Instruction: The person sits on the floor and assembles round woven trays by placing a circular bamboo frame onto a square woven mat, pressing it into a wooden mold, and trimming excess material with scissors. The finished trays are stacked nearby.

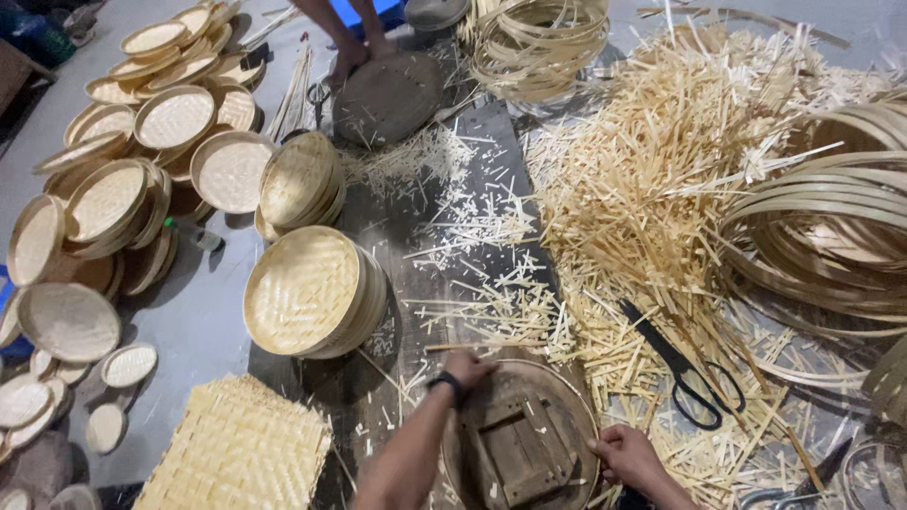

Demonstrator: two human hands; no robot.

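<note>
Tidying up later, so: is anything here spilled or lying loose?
Yes. Cut bamboo offcuts lie strewn in a heap across the floor, and black scissors lie open among them, beside the round form both hands touch.

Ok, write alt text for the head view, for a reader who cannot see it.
Seen from above, a person's left hand and right hand grip the rim of a round wooden form on the floor. Black scissors lie to the right on a heap of cut bamboo strips. Stacks of round woven trays fill the left, with a square woven mat below them.
</note>
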